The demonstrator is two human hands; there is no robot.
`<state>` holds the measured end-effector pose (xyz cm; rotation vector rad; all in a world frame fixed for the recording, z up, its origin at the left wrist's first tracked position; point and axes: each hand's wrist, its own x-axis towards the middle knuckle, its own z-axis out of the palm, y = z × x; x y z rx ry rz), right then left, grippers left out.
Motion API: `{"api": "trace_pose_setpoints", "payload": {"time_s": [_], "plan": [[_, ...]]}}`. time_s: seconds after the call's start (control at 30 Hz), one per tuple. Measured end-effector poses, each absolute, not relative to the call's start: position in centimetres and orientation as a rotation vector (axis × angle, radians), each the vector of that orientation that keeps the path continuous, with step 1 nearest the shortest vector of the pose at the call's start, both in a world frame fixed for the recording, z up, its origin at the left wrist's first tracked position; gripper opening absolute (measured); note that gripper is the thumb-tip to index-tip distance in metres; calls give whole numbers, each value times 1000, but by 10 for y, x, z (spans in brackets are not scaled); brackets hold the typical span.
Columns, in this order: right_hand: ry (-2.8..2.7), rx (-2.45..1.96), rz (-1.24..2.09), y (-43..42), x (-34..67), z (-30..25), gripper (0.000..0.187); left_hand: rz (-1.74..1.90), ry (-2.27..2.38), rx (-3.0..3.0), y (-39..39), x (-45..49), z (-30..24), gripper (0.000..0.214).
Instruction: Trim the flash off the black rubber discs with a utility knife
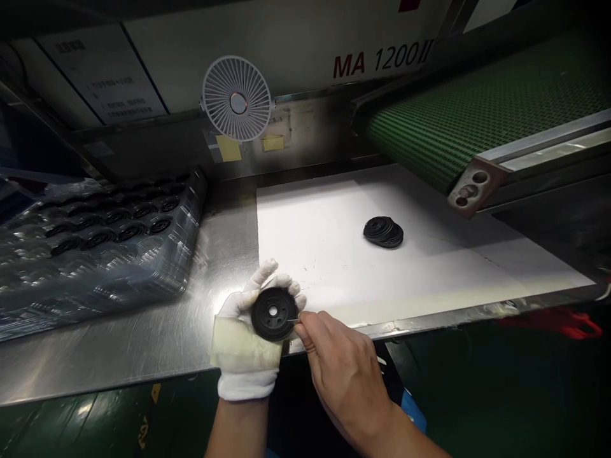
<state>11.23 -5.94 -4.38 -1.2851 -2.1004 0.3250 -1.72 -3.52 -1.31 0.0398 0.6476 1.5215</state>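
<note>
Disc [265, 323] lies between the hands [242, 338], cradled by the gloved left.

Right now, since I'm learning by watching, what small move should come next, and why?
Probably guide the thin tool lightly along the black disc: the gloved left hand cradles the disc, and the bare right hand pinches the tool with its tip over the disc's face, though contact is too small to tell.

Trays [147, 277] lie left of the sheet [319, 222], discs [383, 231] on it, fan [237, 98] behind
</note>
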Motion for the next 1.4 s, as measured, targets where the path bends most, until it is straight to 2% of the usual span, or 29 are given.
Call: {"api": "trace_pose_setpoints", "payload": {"time_s": [0.13, 0.23, 0.37, 0.53, 0.83, 1.13, 1.2, 1.27, 1.4], "plan": [[-2092, -1297, 318, -62, 112, -46, 36, 1599, 673, -1, -30, -13, -12, 16], [-2112, -1285, 332, -67, 106, -47, 37, 1647, 653, -58, -26, -8, -13, 8], [-2128, -1251, 340, -70, 101, -48, 42, 1726, 668, -73, -29, -6, -16, 15], [-2118, -1239, 352, -64, 109, -44, 41, 1516, 649, 53, -37, -14, -18, 36], [-2138, -1262, 349, -66, 110, -46, 38, 1601, 749, -29, -24, -6, -11, 11], [-2098, -1189, 703, -66, 127, -35, 35, 1611, 748, -154, -24, -15, -7, 10], [-2075, -1220, 752, -63, 135, -30, 28, 1611, 740, -162, -24, -17, -8, 12], [-2001, -1258, 833, -60, 138, -28, 11, 1619, 726, -169, -24, -17, -10, 14], [-1839, -1271, 1025, -60, 133, -31, 24, 1645, 701, -180, -23, -14, -13, 17]]}}
